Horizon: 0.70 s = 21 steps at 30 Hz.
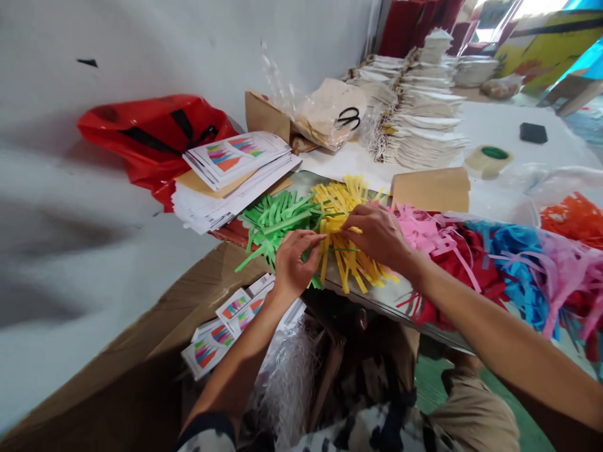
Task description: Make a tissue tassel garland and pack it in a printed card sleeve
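Right now the yellow paper strips [346, 194] lie in a fringed heap on the table, with both hands over their near part. The left hand [298, 258] is at their left edge, thumb and forefinger drawn narrow; the right hand [377, 235] bends over them, its fingertips bunched close. I cannot tell whether either pinches a strip.

Touching the yellow strips on the left are green strips [277, 216]; pink strips [417, 229] lie just to their right. Well right of them, a pale plastic container [537, 213] has orange strips [577, 216] in it. Behind them, a clear plastic bag holds cream-coloured sheets, with black-handled scissors [349, 118] by it. Beyond the green ones, left of the yellow strips, sits a red bag [146, 125], its contents hidden.

Left of the yellow strips, a stack of printed sheets [233, 154] shows multicoloured fringe pictures; similar printed cards [205, 351] lie below them, beside brown cardboard [155, 326]. Any lettering is too small to read.
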### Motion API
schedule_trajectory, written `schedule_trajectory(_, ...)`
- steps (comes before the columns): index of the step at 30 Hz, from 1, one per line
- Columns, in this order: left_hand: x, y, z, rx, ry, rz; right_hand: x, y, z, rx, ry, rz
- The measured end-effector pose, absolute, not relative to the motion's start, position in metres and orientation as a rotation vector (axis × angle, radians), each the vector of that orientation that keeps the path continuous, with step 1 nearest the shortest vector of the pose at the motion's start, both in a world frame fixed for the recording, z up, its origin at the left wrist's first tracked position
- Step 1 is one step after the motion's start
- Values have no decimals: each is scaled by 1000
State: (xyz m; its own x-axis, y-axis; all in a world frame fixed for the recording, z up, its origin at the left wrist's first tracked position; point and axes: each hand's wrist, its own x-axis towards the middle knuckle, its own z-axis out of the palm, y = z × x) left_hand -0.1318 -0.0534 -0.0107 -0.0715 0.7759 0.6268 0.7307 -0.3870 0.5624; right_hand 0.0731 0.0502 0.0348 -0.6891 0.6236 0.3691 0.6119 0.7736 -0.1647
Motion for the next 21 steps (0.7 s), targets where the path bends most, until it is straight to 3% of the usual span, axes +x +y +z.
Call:
schedule_trajectory(4,-120,-35,-3,2076,1688,1552,77,68,51,-787,-2526,242)
schedule_trajectory(9,-111,-20,0,2002,1656,1665,79,72,69,-865,-2429,247)
schedule_trajectory(16,-117,-20,-9,1922,1703,1640,82,48,51,-706,-2707,61)
schedule_trajectory(21,-123,-35,-14,1964,1720,1637,77,24,18,-694,-2779,-337)
